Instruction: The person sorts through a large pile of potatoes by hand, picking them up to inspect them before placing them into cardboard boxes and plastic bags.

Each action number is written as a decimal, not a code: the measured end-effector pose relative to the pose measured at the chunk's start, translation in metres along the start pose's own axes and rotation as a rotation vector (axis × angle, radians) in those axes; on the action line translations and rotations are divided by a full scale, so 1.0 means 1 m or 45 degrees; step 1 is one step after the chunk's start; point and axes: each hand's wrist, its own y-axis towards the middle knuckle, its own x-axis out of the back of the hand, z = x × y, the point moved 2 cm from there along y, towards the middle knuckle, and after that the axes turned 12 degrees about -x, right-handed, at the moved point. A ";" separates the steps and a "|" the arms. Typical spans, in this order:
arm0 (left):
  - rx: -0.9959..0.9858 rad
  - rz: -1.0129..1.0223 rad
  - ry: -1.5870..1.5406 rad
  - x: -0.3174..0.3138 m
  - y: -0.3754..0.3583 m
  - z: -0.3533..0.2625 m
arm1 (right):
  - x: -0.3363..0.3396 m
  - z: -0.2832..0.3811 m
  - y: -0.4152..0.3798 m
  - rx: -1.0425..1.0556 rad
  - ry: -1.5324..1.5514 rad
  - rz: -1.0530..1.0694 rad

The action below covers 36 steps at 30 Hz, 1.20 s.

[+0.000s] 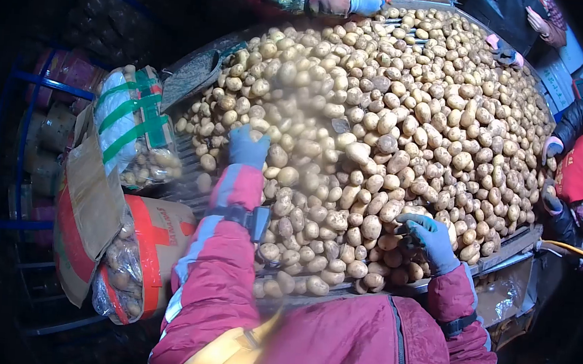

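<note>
Potatoes [401,159] lie in a broad heap before me, with my left hand [248,147] at the heap's 9 o'clock and my right hand [429,239] at its 5 o'clock. My left fingers are loosely spread among the potatoes, with nothing that I can see in their grasp. My right fingers are bent down over the near side; whether they have closed on a potato, I cannot tell.

Handling these well calls, I judge, for loose, curved fingers: roll each potato to see its underside, lift by the sides without digging in, and work a few at a time so the slope above does not slide. Near the slatted surface [188,158] at 9 o'clock, I should keep my fingertips clear of the gaps.

Most are pale yellow-tan, round to oval and of mixed size, many patched with brown. A darker potato [387,145] shows near the middle. Toward 10 o'clock a blurred patch hides detail, so I cannot judge skins there.
</note>
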 end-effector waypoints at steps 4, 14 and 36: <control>0.159 0.072 -0.306 -0.005 -0.020 0.001 | -0.008 -0.007 0.008 0.064 -0.016 0.067; 0.703 0.425 -2.065 0.029 -0.095 -0.037 | -0.024 -0.005 0.003 0.043 -0.062 0.123; 0.845 0.855 -2.199 0.073 -0.145 -0.182 | -0.025 -0.047 -0.038 -0.054 0.266 0.320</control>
